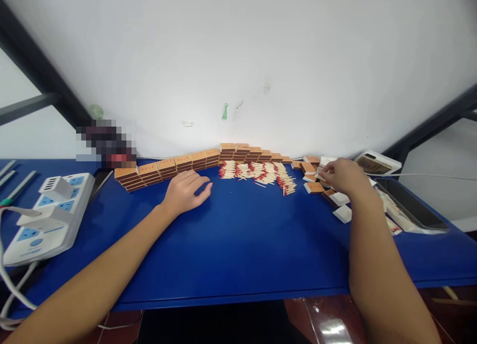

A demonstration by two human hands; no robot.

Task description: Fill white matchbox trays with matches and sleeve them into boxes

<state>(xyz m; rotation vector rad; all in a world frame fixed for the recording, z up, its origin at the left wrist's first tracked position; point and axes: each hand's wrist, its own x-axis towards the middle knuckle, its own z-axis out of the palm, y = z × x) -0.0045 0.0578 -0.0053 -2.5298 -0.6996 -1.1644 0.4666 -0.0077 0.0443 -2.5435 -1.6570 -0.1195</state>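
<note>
White casing marks the power strip (80,205), well to the left of our left hand (186,191), whose fingers curl loosely with the thumb apart and nothing visible in them, the stacked matchboxes (149,174) standing just beyond. Between our two hands lie the loose matches (261,171), and right of these our right hand (341,175) reaches narrow-fingered into the loose box parts (315,187) (whether it pinches one, we cannot tell). We would do well to grip lightly there, lifting straight up, lest card crumple or neighbouring pieces slide.
</note>
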